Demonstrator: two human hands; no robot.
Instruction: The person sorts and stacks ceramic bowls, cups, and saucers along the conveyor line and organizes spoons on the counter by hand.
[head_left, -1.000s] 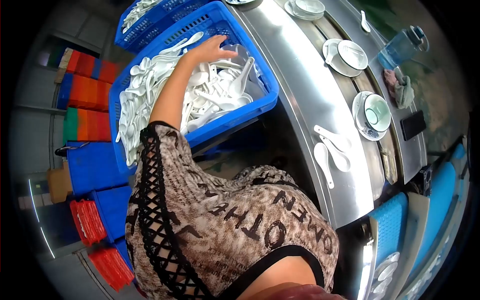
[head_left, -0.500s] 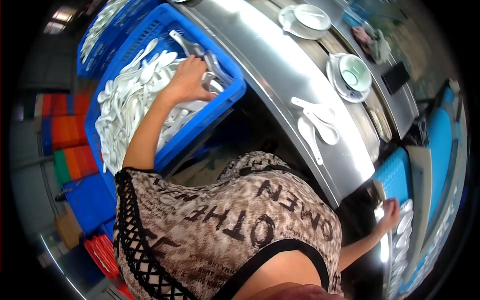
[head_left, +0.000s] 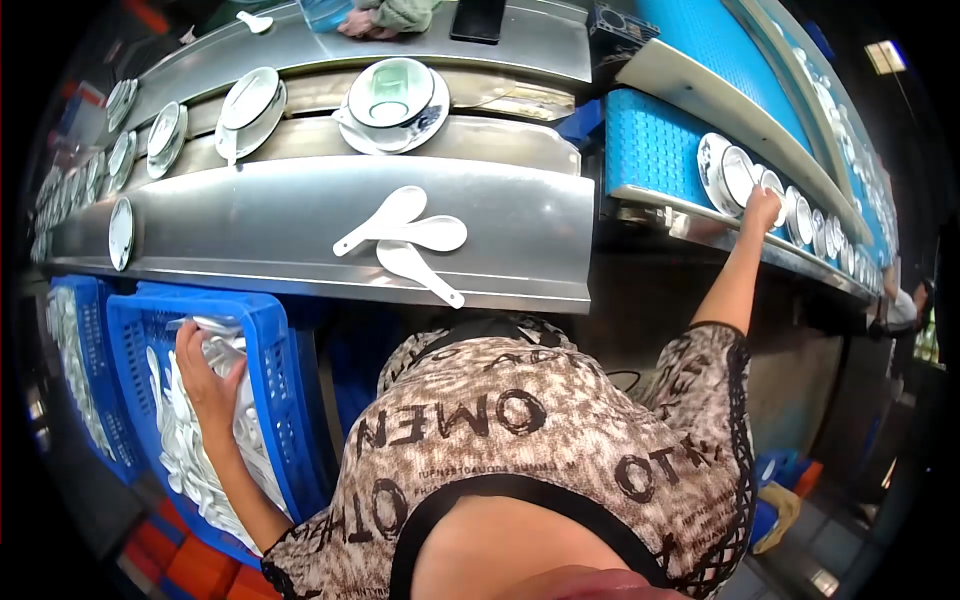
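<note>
My left hand [head_left: 208,388] reaches into a blue plastic basket [head_left: 268,375] filled with white soup spoons [head_left: 182,440]. Its thumb and fingers are apart over the spoons near the basket's far end; whether any spoon is gripped does not show. Stretched to the right, my right hand [head_left: 762,209] is closed at the rim of a small white bowl [head_left: 771,183], in a row of dishes on the blue conveyor belt [head_left: 650,150]. The fingertips are partly hidden. Three white spoons [head_left: 405,232] lie loosely together on the steel counter [head_left: 270,220] in front of me.
Beyond the counter, a line holds plates with bowls, among them a greenish bowl [head_left: 391,90]. A small plate [head_left: 121,234] stands at the counter's left. A dark phone [head_left: 478,20] and a cloth [head_left: 398,14] lie on the far ledge. Another spoon basket [head_left: 110,400] is at left.
My view has swung to the right. My right arm has extended forward to the dishes on the blue belt, while my left hand stays in the spoon basket.
</note>
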